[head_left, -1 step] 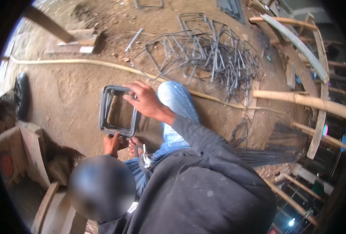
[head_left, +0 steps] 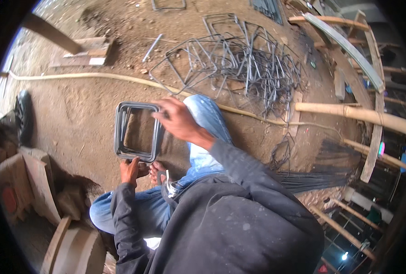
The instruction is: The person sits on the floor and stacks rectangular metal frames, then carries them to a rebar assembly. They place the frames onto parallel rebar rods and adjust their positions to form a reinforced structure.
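Observation:
A neat stack of dark square rebar stirrups [head_left: 119, 132] stands in front of me, just above the dirt ground. My left hand [head_left: 130, 171] pinches its lower edge, thumb and fingers closed on the bars. By the upper right corner is my right hand [head_left: 180, 120], its fingers apart and slightly blurred. Those fingertips are at or very near the corner; contact cannot be made out. My bare foot [head_left: 156, 171] is close to the stack's lower right corner.
A tangled heap of loose stirrups [head_left: 253, 64] lies at the far right, beyond a long pale pole [head_left: 120, 74]. Bundled dark rods [head_left: 317, 180] are at the right. Bamboo poles [head_left: 349, 114] form a frame there. Boards [head_left: 38, 182] stand at the left, near a black boot [head_left: 24, 118].
My right hand has drawn slightly right, away from the stack's top bar toward its corner, with the fingers more spread. My left hand keeps its hold on the lower edge.

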Available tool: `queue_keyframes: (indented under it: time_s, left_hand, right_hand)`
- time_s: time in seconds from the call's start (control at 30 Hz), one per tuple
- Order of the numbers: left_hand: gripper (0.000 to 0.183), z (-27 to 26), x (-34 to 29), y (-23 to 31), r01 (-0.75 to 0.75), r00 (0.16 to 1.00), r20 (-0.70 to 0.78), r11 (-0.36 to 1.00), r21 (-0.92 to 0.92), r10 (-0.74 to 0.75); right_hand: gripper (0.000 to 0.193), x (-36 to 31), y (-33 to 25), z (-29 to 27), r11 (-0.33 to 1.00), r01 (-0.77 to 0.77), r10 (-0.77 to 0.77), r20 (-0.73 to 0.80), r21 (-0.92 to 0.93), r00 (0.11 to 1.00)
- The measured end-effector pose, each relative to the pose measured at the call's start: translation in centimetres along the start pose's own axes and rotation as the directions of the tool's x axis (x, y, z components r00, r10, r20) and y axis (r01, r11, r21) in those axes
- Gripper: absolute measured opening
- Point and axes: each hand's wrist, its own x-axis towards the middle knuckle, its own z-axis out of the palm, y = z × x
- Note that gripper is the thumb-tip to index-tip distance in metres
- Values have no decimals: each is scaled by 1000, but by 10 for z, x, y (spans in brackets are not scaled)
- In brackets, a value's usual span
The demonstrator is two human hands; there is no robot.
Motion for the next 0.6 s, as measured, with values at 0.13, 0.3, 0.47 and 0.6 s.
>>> queue_keyframes:
  time_s: [0.13, 0.3, 0.47, 0.6]
  left_hand:
    - [43, 1, -18, 19, -9, 985, -165, 980, 199, 43]
    - [65, 9, -22, 47, -115, 813, -476, 895, 431, 334]
    - [72, 2, -20, 52, -103, 751, -532, 865, 491, 392]
    - [72, -10, -15, 47, -182, 808, -476, 916, 357, 347]
  right_hand:
    - [16, -102, 65, -111, 936, -291, 194, -399, -199, 896]
    - [57, -279, 212, -210, 475, -868, 473, -788, -148, 394]
    - [107, -414, 270, -263, -3, -995, 680, -730, -95, 68]
    - [112, -423, 277, -265, 83, -985, 734, -659, -152, 163]
